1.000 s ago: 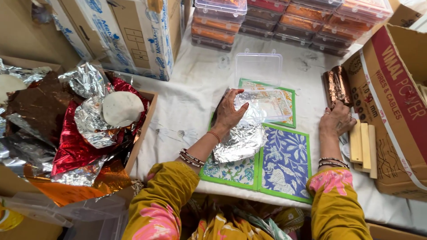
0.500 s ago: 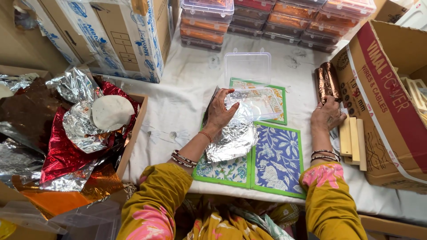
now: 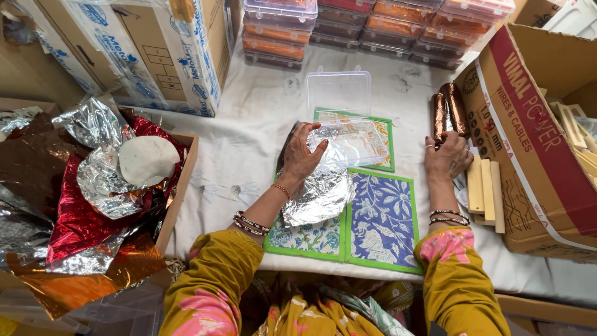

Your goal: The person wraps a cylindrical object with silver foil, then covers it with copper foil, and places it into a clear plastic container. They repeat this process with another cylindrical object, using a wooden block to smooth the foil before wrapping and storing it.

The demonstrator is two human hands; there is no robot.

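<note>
Open lane: bare white cloth on the desk (image 3: 249, 134) between the foil box (image 3: 177, 205) on the left and the printed mats (image 3: 382, 224). Far edge blocked by stacked lidded boxes (image 3: 373, 25). Right side tight: big carton (image 3: 547, 143) walls it off, wooden blocks (image 3: 485, 193) and copper foil rolls (image 3: 448, 112) crowd the right hand (image 3: 446, 158). Open clear box (image 3: 342, 118) sits just past the left hand (image 3: 301, 155).

Left hand (image 3: 300, 157) covers part of the silver foil sheet (image 3: 318, 194). Stacked plastic boxes (image 3: 373, 18) cut off by top edge. Cardboard box (image 3: 547, 137) runs past right edge; contents mostly unseen.
</note>
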